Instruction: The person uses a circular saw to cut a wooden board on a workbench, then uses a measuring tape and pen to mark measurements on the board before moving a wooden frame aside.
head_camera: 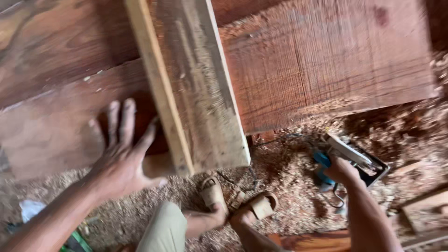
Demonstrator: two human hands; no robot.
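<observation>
At centre left the pale plank is steadied by the spread, flat left hand, while at lower right the electric planer is gripped by the closed right hand, so the loosely braced plank could slip sideways.

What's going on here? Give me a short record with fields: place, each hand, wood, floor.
Place: woodworking spot, seen from above
Left hand: spread flat on the reddish slab, beside the pale plank
Right hand: gripping a blue power tool down on the floor
Wood: pale plank lies across the reddish slab
Floor: sawdust all over; sandalled feet in it
</observation>
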